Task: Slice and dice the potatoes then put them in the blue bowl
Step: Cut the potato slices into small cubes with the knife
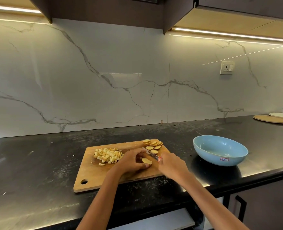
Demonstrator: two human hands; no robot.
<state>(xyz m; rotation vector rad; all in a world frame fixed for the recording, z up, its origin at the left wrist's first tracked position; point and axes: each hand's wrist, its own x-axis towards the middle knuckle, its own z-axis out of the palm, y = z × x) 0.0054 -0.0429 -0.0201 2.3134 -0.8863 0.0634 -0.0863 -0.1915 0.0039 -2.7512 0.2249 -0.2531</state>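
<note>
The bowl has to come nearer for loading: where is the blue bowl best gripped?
Grip the blue bowl by its near-left rim, coming from the cutting board side: it sits upright and empty, and that rim is thin, open and unobstructed.

Pale blue bowl (220, 151), black counter (37, 163), grey-veined white marble backsplash (104, 72)

Both bare forearms reach in from the near edge, converging toward centre. Left hand (132, 161): palm down, fingers curled, thumb tucked below, pinching a potato piece (146, 161). Right hand (171, 165): just right of the left, back up, fingers wrapped around a knife (151, 154) handle.
</note>
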